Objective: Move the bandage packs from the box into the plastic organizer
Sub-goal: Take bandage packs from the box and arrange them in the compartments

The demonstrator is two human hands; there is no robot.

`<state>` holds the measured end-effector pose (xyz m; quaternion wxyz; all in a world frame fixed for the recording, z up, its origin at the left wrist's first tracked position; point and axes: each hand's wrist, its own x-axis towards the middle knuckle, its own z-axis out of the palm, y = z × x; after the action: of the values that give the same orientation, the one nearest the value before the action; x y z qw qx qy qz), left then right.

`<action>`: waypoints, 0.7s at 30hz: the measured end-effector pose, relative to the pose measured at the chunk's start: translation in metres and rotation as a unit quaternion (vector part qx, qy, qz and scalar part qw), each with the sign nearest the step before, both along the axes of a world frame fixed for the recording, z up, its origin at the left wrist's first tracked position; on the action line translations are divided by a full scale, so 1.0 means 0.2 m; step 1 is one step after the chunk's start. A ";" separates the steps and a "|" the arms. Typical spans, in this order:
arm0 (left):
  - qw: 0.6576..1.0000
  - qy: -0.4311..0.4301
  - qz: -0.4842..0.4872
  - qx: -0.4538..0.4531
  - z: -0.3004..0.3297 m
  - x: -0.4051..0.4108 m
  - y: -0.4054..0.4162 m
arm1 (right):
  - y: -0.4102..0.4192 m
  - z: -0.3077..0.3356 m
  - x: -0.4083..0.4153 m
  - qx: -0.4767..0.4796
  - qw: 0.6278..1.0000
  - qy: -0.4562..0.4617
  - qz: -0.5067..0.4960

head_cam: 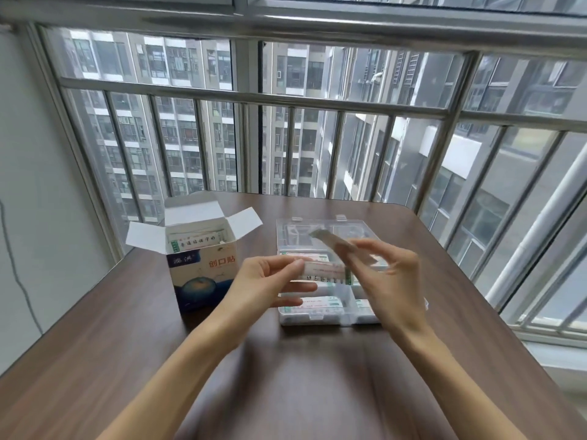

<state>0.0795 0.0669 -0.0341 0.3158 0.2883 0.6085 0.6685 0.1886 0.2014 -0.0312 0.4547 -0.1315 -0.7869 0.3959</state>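
Observation:
An open blue-and-white bandage box (pixel 203 274) stands on the table's left part, flaps up, with more packs (pixel 197 242) showing inside. To its right lies the clear plastic organizer (pixel 287 236), lid open, with several packs lying in its near compartments (pixel 320 304). Above the organizer my left hand (pixel 263 281) pinches a white bandage pack (pixel 327 271) by its left end. My right hand (pixel 390 277) pinches another pack (pixel 333 244), blurred and tilted up toward the far left.
The brown wooden table (pixel 286 376) stands against a metal balcony railing (pixel 254 100) and windows. A grey wall with a hanging cable (pixel 16 274) is on the left. The table's right edge runs near a white pipe (pixel 540 223).

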 end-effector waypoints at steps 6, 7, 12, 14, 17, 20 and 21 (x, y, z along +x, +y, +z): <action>0.997 -0.069 -0.032 -0.010 0.04 -0.02 -0.01 | 0.05 -0.05 -0.01 0.414 0.907 -0.020 -0.071; 0.996 -0.077 -0.039 -0.008 0.05 -0.02 -0.01 | 0.05 -0.05 -0.01 0.422 0.903 -0.026 -0.073; 0.999 0.013 -0.049 0.007 0.01 -0.02 -0.02 | 0.05 -0.06 -0.03 0.359 0.930 -0.054 -0.049; 0.999 0.006 -0.037 0.019 0.00 -0.02 -0.02 | 0.03 -0.04 -0.02 0.223 0.970 -0.090 0.023; 0.999 0.003 -0.022 0.024 0.01 -0.02 0.01 | 0.03 0.05 0.00 -0.079 0.989 -0.070 0.106; 0.999 0.029 -0.015 0.026 0.03 0.01 0.06 | 0.03 0.11 -0.02 -0.187 0.973 -0.111 0.082; 0.999 0.045 -0.012 0.023 0.04 0.02 0.09 | 0.02 0.10 -0.03 -0.198 0.967 -0.134 0.092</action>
<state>0.0828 0.0845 -0.0258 0.2893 0.3323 0.6034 0.6647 0.1831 0.2050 -0.0105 0.2714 -0.1982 -0.7552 0.5628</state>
